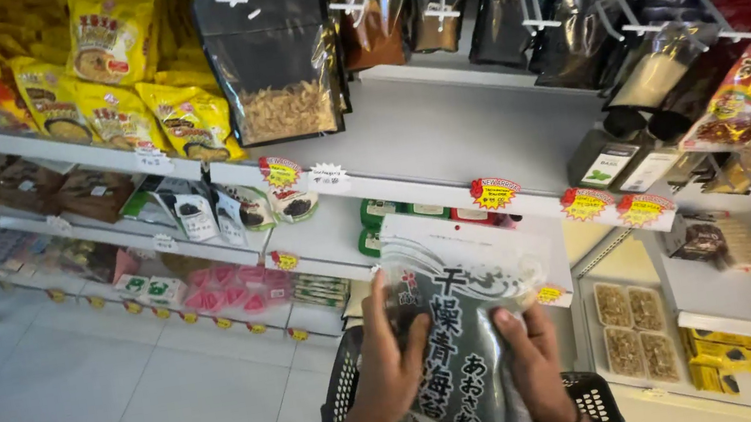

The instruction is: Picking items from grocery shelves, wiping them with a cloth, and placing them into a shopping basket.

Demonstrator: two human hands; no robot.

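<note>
Both hands, left (389, 368) and right (533, 371), clamp a dark packet (460, 347), held up over the black basket (594, 397). It is off the shelf (432, 188) but not yet in the basket.

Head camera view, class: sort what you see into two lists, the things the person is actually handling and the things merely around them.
In hand:
- dark grey and white packet, gripped by left hand and right hand
- black shopping basket beneath it

Just around:
- yellow snack bags on the top shelf
- clear pouch of flakes on a hook
- round sale tags
- pink packs low down
</note>
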